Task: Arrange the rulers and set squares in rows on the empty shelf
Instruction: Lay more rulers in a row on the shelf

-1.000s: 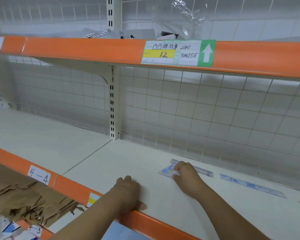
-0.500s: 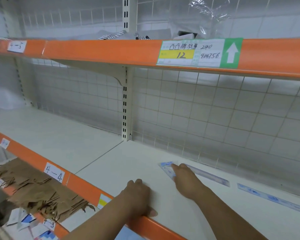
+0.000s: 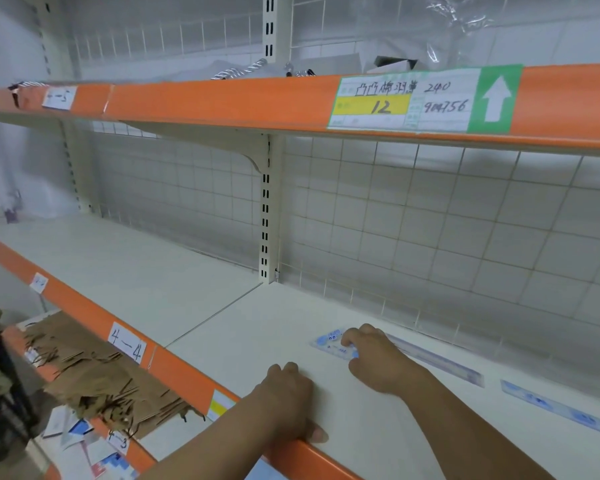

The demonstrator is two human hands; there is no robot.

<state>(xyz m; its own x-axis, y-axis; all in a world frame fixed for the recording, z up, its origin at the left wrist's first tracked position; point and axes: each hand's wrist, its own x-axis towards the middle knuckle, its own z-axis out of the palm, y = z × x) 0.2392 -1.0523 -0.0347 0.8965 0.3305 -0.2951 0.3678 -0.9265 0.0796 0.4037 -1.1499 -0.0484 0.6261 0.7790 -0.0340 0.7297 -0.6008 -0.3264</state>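
A small clear set square [image 3: 329, 342] with blue print lies flat on the white shelf [image 3: 257, 334]. My right hand [image 3: 378, 362] rests on its right part, fingers curled down onto it. Behind the hand a long clear ruler [image 3: 440, 362] lies along the wire back. A second ruler [image 3: 561, 408] with blue print lies further right. My left hand [image 3: 288, 400] rests flat on the shelf at its orange front edge [image 3: 187, 379], thumb over the lip.
A wire grid back panel [image 3: 430, 237] closes the shelf behind. An upper orange shelf [image 3: 222, 102] with a price label hangs overhead. Below left, crumpled brown paper [image 3: 101, 375] and loose cards fill a lower shelf. A dark object stands at the far left.
The view has shifted, so the shelf sits further right in the frame. My right hand has turned the set square a little and stays on it. My left hand keeps its place on the shelf edge.
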